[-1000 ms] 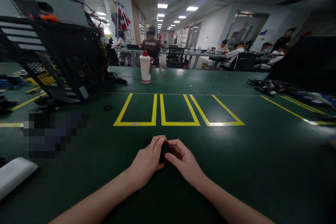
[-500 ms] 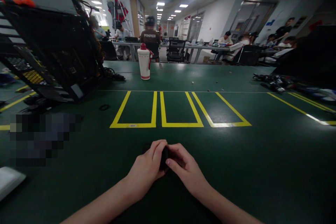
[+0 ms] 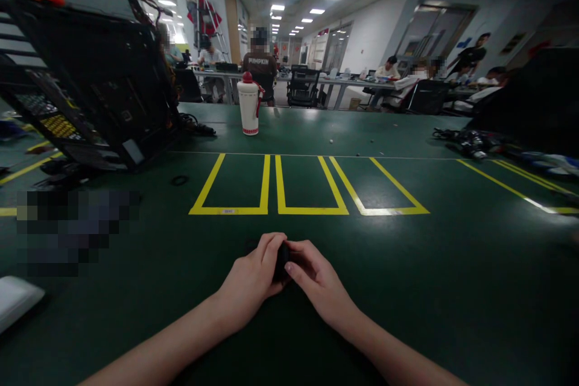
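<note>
Close in front of me, both hands meet around a small black object (image 3: 282, 260), whose kind I cannot make out because fingers cover most of it. My left hand (image 3: 253, 274) is wrapped over it from the left, fingers bent across its top. From the right, my right hand (image 3: 319, 277) curls its fingers and thumb against its near right side. A dark part sticks out beyond the left fingers; whether it belongs to the same object I cannot tell. Under the hands lies the dark green table (image 3: 384, 289).
Yellow tape outlines (image 3: 312, 211) lie ahead of my hands. Beyond them stands a white bottle with a red lid (image 3: 249, 108). An open black computer case (image 3: 104, 90) is at left, near a black ring (image 3: 180, 180). Cables (image 3: 474, 143) lie at right. People sit farther back.
The view has shifted slightly, so the table and tape sit a little higher. Both hands keep their grip on the black object, with hardly any finger movement.
</note>
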A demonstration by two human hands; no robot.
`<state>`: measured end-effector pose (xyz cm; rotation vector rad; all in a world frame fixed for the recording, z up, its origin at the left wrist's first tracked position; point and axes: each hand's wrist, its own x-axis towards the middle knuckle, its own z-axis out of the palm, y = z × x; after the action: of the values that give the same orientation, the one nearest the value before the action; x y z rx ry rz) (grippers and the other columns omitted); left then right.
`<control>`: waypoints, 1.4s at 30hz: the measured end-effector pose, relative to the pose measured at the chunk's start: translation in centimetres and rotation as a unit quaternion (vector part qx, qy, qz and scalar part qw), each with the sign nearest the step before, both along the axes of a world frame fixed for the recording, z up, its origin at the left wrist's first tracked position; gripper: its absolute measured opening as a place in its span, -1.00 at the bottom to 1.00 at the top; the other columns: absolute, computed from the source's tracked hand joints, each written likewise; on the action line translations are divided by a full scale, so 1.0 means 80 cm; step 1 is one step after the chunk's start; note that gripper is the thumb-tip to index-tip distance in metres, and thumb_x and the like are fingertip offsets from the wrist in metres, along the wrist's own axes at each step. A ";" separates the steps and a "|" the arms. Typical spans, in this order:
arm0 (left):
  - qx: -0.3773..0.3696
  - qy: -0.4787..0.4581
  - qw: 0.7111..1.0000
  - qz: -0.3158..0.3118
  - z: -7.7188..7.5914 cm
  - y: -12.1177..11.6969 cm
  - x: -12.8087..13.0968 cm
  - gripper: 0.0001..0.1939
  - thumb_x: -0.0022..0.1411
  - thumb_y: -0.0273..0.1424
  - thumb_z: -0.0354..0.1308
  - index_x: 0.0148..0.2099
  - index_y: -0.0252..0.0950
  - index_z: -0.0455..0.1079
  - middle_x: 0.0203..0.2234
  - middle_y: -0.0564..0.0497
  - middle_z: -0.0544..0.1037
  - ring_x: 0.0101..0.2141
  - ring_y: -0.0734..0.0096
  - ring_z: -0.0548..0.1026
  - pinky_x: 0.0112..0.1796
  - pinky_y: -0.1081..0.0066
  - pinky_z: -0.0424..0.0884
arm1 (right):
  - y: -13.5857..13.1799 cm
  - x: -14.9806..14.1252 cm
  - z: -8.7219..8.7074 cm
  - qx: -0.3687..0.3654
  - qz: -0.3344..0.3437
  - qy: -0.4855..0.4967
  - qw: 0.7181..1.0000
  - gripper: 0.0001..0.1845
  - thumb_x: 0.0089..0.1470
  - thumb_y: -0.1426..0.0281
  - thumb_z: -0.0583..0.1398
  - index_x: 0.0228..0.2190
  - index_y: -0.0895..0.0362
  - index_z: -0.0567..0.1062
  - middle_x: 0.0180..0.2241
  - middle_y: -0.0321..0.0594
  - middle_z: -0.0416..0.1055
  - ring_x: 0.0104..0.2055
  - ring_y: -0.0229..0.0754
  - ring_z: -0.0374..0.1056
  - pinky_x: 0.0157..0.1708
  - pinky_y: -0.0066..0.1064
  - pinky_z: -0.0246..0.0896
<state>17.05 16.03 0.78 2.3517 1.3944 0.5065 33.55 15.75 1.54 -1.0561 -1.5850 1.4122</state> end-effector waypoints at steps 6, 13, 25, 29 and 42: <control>-0.021 0.007 1.000 0.008 0.005 0.001 0.001 -0.28 -0.02 -0.50 0.14 0.11 -0.13 -0.18 0.03 -0.01 0.11 -0.17 0.33 0.39 -0.22 0.30 0.41 | -0.005 0.001 -0.002 0.054 0.008 -0.004 0.998 -0.66 -0.02 0.48 0.13 -0.15 0.01 0.30 -0.05 -0.25 0.18 0.01 -0.20 0.17 0.02 -0.30 0.13; -0.009 -0.004 1.000 -0.001 0.006 0.001 0.001 -0.27 -0.01 -0.50 0.14 0.11 -0.12 -0.19 0.02 -0.01 0.13 -0.17 0.34 0.38 -0.24 0.32 0.41 | 0.000 -0.003 -0.001 0.011 -0.018 0.006 1.000 -0.72 0.03 0.42 0.08 -0.15 0.02 0.30 -0.14 -0.23 0.26 -0.06 -0.18 0.24 -0.08 -0.27 0.23; 0.020 0.014 1.000 0.004 0.005 -0.002 0.003 -0.32 0.00 -0.48 0.14 0.09 -0.18 -0.15 0.01 -0.04 0.13 -0.21 0.31 0.41 -0.28 0.32 0.43 | -0.006 -0.003 -0.005 0.062 -0.008 0.010 0.998 -0.80 0.03 0.42 0.08 -0.24 0.06 0.33 -0.13 -0.25 0.24 -0.08 -0.21 0.25 -0.09 -0.31 0.24; 0.021 0.013 1.000 0.001 0.008 -0.006 0.001 -0.35 0.02 -0.45 0.12 0.09 -0.17 -0.14 0.02 -0.02 0.13 -0.22 0.33 0.41 -0.28 0.32 0.43 | -0.007 -0.004 -0.004 0.039 -0.014 -0.003 0.999 -0.74 0.03 0.40 0.08 -0.16 0.05 0.29 -0.17 -0.24 0.28 -0.09 -0.20 0.26 -0.10 -0.27 0.24; 0.025 0.020 0.999 0.011 0.004 -0.038 -0.008 -0.36 0.04 -0.42 0.11 0.09 -0.15 -0.16 0.02 -0.04 0.12 -0.20 0.30 0.42 -0.27 0.27 0.43 | -0.032 -0.010 -0.007 0.073 0.014 0.019 0.997 -0.82 0.01 0.40 0.10 -0.26 0.06 0.33 -0.24 -0.28 0.28 -0.15 -0.22 0.28 -0.13 -0.30 0.26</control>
<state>16.40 13.00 1.12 2.4004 1.4431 0.5084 32.76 13.18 1.00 -0.9200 -1.6534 1.3050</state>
